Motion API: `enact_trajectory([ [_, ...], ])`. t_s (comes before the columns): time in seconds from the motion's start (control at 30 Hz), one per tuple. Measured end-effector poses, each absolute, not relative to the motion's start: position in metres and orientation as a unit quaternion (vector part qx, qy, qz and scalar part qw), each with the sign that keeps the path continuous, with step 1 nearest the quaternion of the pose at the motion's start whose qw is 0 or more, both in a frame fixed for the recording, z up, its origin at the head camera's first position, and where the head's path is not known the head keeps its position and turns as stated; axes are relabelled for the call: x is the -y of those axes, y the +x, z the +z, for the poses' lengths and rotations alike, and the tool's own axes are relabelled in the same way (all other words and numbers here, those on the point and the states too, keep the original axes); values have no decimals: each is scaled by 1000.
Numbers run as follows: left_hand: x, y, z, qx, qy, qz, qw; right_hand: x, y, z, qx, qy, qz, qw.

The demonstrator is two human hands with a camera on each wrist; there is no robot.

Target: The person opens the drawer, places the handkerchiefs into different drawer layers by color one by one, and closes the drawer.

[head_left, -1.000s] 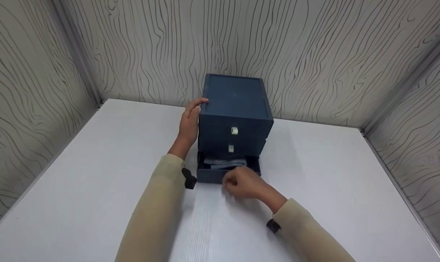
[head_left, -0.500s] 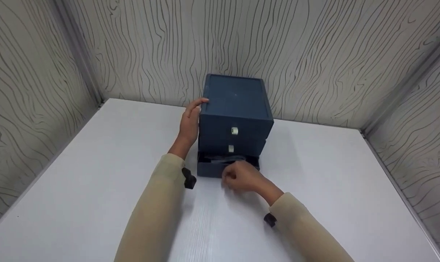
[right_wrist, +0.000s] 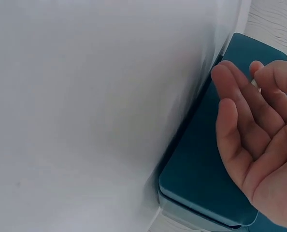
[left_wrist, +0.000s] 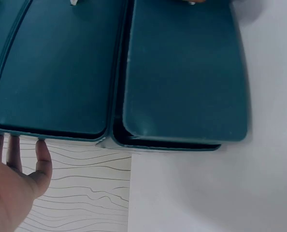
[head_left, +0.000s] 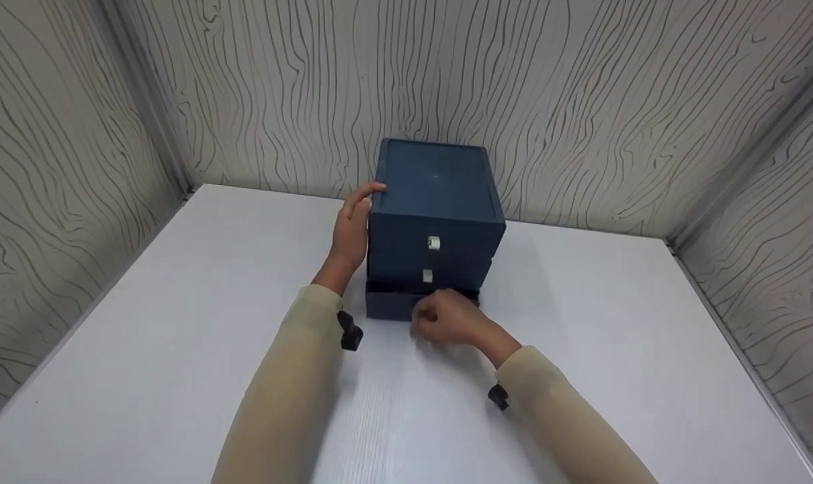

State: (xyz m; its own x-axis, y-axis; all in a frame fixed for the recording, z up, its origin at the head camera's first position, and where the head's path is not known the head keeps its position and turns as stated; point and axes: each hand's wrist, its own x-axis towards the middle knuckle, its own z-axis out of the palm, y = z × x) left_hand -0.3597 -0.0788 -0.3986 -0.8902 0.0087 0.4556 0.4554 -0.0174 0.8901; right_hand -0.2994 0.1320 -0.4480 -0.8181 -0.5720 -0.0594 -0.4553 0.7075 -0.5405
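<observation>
A dark blue drawer cabinet (head_left: 437,178) with three drawers stands near the back wall. Its bottom drawer (head_left: 388,306) sticks out a little, a narrow dark gap above its front. My right hand (head_left: 450,317) pinches that drawer's small pale handle (right_wrist: 255,83) between thumb and index finger, the other fingers loosely bent in the right wrist view. Against the cabinet's left side rests my left hand (head_left: 350,232), fingertips over the top edge. The left wrist view shows its fingers (left_wrist: 43,154) touching the cabinet side. What lies inside the drawer is hidden.
The cabinet rests on a white table (head_left: 178,336). Wood-patterned panels (head_left: 299,87) enclose the table at the back and both sides. Pale handles mark the top drawer (head_left: 396,235) and middle drawer (head_left: 396,267), both shut.
The bottom drawer has slid inward toward the cabinet, pushed along by my right hand. Grey-blue folded cloth seen in it earlier is now out of sight. My left hand stays in place.
</observation>
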Motion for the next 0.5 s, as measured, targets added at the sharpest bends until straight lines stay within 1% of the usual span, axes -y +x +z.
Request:
enact_trajectory([
  [0.13,79,-360,-398,687,-174,-687,163,-132,-302,-449,-918,-269,-268,117],
  [0.5,80,-360,-399,683,-174,-692,157,-131,-311,-456,-920,-267,-271,91],
])
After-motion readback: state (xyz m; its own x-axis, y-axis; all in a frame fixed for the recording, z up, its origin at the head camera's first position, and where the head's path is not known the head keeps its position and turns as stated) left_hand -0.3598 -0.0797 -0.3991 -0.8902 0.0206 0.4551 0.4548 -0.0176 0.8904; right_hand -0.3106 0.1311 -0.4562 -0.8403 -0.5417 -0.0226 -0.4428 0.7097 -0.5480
